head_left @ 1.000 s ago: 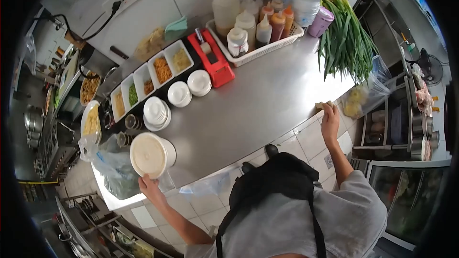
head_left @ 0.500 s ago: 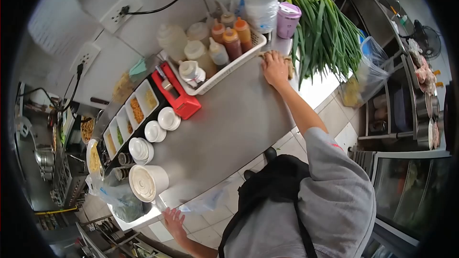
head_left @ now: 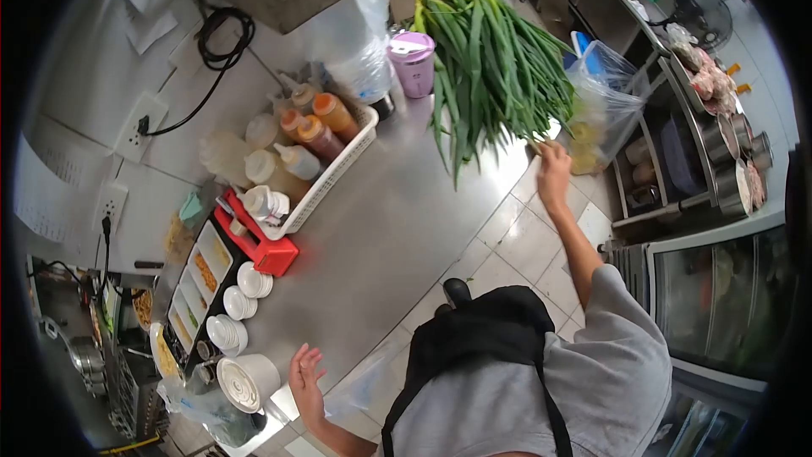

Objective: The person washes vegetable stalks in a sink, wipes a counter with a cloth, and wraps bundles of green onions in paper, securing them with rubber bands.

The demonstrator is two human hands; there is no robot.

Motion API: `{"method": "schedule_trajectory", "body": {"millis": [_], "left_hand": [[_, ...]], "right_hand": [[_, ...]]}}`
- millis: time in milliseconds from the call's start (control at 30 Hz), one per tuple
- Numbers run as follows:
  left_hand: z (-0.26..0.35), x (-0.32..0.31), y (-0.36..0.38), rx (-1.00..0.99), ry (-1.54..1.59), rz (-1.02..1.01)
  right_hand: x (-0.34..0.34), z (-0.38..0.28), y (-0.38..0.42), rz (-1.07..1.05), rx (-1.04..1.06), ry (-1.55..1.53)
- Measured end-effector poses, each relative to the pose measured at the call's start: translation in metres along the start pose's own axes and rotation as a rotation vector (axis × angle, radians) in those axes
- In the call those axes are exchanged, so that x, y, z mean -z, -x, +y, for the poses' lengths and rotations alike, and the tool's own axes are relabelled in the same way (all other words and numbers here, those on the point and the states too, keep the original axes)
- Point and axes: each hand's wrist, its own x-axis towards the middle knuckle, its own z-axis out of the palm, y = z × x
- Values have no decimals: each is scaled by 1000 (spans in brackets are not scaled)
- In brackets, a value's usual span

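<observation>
My right hand [head_left: 554, 171] is stretched out to the table's right edge, just below the tips of a big bunch of green onions [head_left: 499, 59]. Its fingers are bent over a tan cloth, of which only a small bit shows at the fingertips. My left hand [head_left: 306, 379] hangs by the front edge of the steel table [head_left: 364, 245], holding nothing, with its fingers apart. Close to it stands a white lidded tub [head_left: 248, 382]. A lilac tumbler [head_left: 413, 68] is beside the onions.
A white basket [head_left: 330, 173] of sauce bottles stands at the back, beside a red tape dispenser [head_left: 269, 254]. Small white bowls [head_left: 227, 334] and a topping tray [head_left: 201, 275] are at left. A clear bag [head_left: 605, 110] hangs beyond the table's right end.
My right hand has moved with the cloth from beside the basket to the table's right edge by the onion tips. The view has shifted rightward. My left hand stays near the front edge.
</observation>
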Motion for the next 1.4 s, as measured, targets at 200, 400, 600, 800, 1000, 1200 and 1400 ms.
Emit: {"method": "schedule_trajectory", "body": {"millis": [200, 400, 600, 800, 1000, 1200, 1400], "left_hand": [[21, -70, -57, -129, 75, -327], [31, -203, -59, 93, 1026, -567], [32, -212, -34, 110, 896, -541], [15, -202, -41, -170, 647, -390], [28, -158, -102, 101, 879, -191], [34, -157, -130, -171, 601, -91], [-1, -159, -139, -403, 286, 76]], "right_hand": [[-10, -90, 114, -378, 134, -289], [67, -224, 142, -753, 121, -1051], [40, -220, 156, -499, 78, -762], [36, -238, 156, -662, -481, -1117], [78, -272, 183, -589, 191, -708], [30, -266, 154, -567, 485, -341], [-19, -197, 133, -723, 791, -372]]}}
